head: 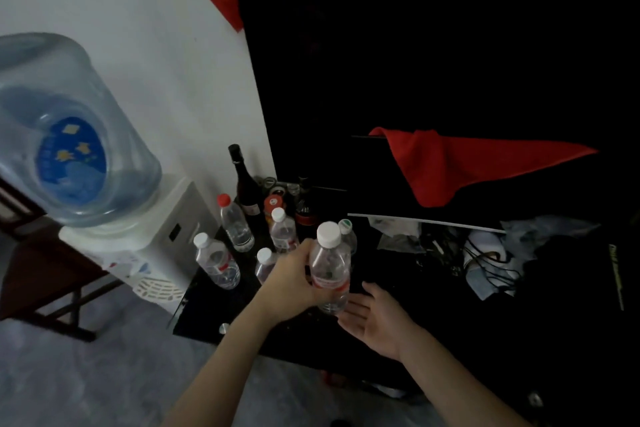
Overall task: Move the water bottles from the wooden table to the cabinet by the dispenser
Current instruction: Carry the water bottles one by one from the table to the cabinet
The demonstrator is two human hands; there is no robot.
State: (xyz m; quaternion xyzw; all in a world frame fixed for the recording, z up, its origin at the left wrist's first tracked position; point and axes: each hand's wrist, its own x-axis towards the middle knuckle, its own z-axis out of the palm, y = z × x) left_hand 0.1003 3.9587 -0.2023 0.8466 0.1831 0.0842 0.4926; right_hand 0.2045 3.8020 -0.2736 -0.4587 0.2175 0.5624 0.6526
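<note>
The left hand (291, 282) is gripping a white-capped water bottle (329, 270), fingers curled round its body, holding it upright over the cabinet (214, 319) front edge for placement beside bottles near the dispenser (156, 246). The right hand (375, 317) is hovering, fingers apart, probably ready to steady it.

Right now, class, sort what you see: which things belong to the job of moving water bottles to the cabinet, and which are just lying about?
Belong to the job:
held water bottle
left hand gripping it
right hand, open beside it
water bottles already standing on the black cabinet, e.g. the red-capped one
water dispenser

Just lying about:
dark glass bottle
red cloth
tangled cables
</note>
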